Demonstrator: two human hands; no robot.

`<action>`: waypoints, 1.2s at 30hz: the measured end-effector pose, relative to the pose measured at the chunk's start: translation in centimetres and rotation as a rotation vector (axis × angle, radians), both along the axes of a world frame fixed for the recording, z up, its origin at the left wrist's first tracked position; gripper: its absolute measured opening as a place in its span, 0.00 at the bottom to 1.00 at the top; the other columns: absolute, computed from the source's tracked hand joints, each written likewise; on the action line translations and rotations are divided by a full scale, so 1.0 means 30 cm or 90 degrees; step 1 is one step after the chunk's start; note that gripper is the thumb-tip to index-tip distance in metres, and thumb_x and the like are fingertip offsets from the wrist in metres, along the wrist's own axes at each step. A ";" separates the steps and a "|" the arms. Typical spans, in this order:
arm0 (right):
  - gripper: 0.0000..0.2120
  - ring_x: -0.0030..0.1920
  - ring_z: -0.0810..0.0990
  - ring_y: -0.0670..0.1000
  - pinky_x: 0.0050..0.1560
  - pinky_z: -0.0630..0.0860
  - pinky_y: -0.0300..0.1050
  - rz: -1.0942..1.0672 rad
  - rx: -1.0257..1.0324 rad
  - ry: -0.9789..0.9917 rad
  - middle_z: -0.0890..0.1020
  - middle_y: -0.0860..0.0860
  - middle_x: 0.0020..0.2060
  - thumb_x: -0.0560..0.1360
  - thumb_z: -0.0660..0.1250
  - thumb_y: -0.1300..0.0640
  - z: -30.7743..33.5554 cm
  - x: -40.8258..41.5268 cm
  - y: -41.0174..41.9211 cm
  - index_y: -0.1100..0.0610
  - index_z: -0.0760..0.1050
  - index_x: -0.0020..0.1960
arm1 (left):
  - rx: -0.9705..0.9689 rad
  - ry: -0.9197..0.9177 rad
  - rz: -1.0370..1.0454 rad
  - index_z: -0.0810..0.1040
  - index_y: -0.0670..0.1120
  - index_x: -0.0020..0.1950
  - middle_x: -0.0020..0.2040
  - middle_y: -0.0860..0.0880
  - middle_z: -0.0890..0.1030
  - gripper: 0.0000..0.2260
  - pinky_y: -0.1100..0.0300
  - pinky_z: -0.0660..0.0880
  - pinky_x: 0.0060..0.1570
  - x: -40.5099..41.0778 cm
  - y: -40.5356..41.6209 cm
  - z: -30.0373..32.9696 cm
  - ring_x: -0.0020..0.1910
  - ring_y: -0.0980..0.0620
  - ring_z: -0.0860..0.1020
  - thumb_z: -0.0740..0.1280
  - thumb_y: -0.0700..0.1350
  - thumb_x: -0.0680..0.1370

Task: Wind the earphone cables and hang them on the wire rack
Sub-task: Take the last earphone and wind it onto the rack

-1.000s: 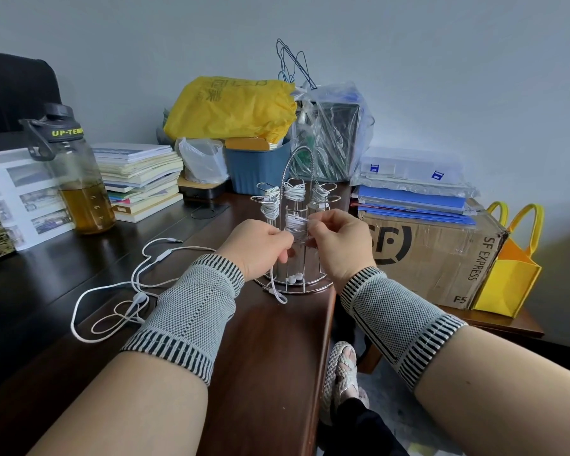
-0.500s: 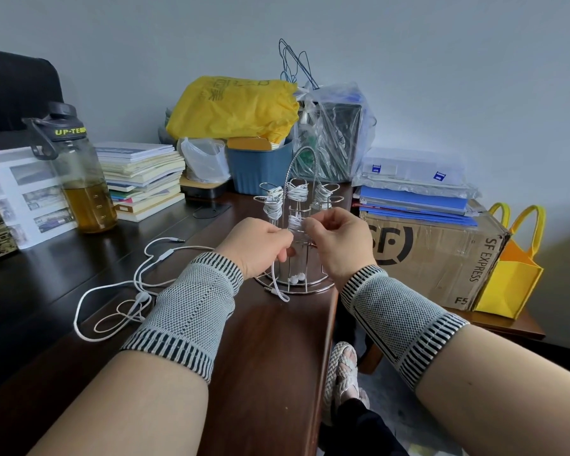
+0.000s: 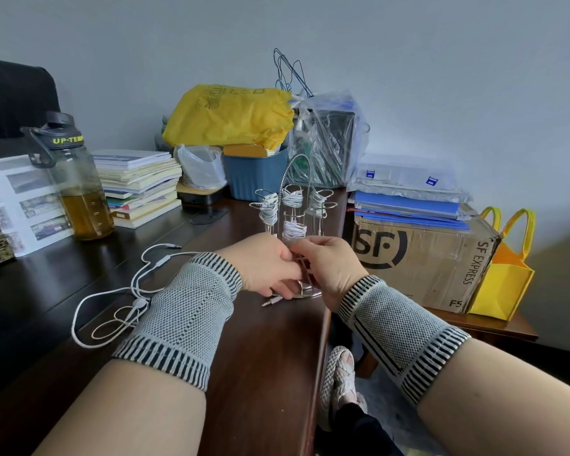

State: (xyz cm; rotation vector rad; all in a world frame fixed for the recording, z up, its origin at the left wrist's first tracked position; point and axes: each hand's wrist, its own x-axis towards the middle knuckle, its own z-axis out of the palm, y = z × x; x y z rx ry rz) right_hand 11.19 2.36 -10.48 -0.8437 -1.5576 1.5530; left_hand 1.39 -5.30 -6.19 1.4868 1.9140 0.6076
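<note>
Change: both hands have dropped lower in front of the rack since the earlier frames, and the plug end of the cable being wound now lies on the desk instead of hanging.
Desk: dark wood; it carries the rack near its right edge and the loose earphones to the left.
Wire rack: stands upright just beyond the hands, with four wound white bundles on its loops, three across the top and one lower at the middle.
Done: four cables appear wound and hung.
Left hand: fingers curled at the foot of the rack; it probably pinches the cable, though the grip itself is hidden.
Right hand: fingers curled against the rack's lower wires, touching the left hand; what it holds cannot be told.
Loose earphones: an unwound white set sprawls on the desk left of the left wrist, so at least one set is left to wind.
Plug: lies on the desk just under the left hand, so this cable's winding seems unfinished.
Hidden: the rack's base and lower loops sit behind the hands; the fingertips and the cable between them are not visible.
</note>
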 end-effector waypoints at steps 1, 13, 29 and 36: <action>0.06 0.33 0.75 0.54 0.34 0.72 0.44 -0.011 -0.009 -0.002 0.78 0.56 0.30 0.71 0.70 0.61 -0.001 0.007 0.002 0.61 0.78 0.36 | -0.009 -0.003 0.009 0.78 0.46 0.42 0.38 0.51 0.83 0.08 0.63 0.76 0.40 -0.006 0.002 -0.003 0.37 0.57 0.82 0.63 0.43 0.79; 0.15 0.20 0.65 0.43 0.25 0.61 0.39 -0.155 -0.025 -0.043 0.73 0.46 0.22 0.76 0.62 0.48 -0.001 0.053 0.026 0.56 0.80 0.40 | 0.221 -0.128 0.325 0.81 0.42 0.48 0.40 0.47 0.85 0.14 0.61 0.77 0.38 -0.049 0.038 -0.021 0.36 0.52 0.83 0.59 0.49 0.79; 0.39 0.18 0.60 0.45 0.22 0.58 0.36 -0.073 -0.043 -0.225 0.67 0.46 0.19 0.69 0.64 0.30 0.134 0.084 0.026 0.65 0.77 0.59 | 0.107 -0.395 0.277 0.75 0.46 0.53 0.48 0.45 0.84 0.28 0.60 0.76 0.38 0.002 0.035 -0.036 0.42 0.51 0.83 0.62 0.71 0.72; 0.36 0.20 0.55 0.46 0.24 0.54 0.36 -0.035 -0.094 -0.215 0.59 0.47 0.21 0.69 0.65 0.31 0.132 0.092 0.027 0.66 0.79 0.48 | 0.141 -0.433 0.292 0.80 0.43 0.55 0.47 0.45 0.85 0.27 0.65 0.71 0.29 0.008 0.049 -0.034 0.33 0.55 0.78 0.66 0.66 0.73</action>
